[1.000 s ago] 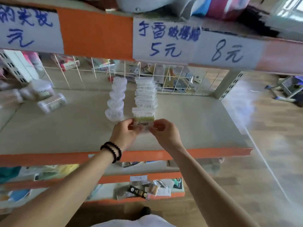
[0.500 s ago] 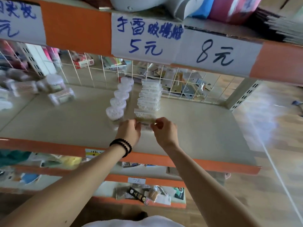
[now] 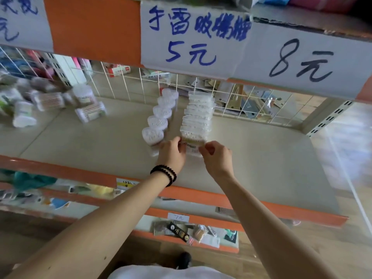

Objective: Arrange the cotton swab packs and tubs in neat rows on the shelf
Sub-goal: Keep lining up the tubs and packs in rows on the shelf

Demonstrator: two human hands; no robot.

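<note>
On the beige shelf a row of several clear cotton swab packs runs from the wire back grid toward me. Left of it stands a row of several heart-shaped swab tubs. My left hand and my right hand pinch the two sides of the front swab pack at the near end of the pack row. Its lower part is hidden between my fingers. Loose round swab tubs lie tumbled at the shelf's left.
An orange upper shelf edge with paper price signs hangs low over the shelf. A white wire grid closes the back. An upright post stands at the right. Lower shelves hold small goods.
The view has swung and drawn closer to the shelf. Both hands stay on the front pack at the near end of the row.
</note>
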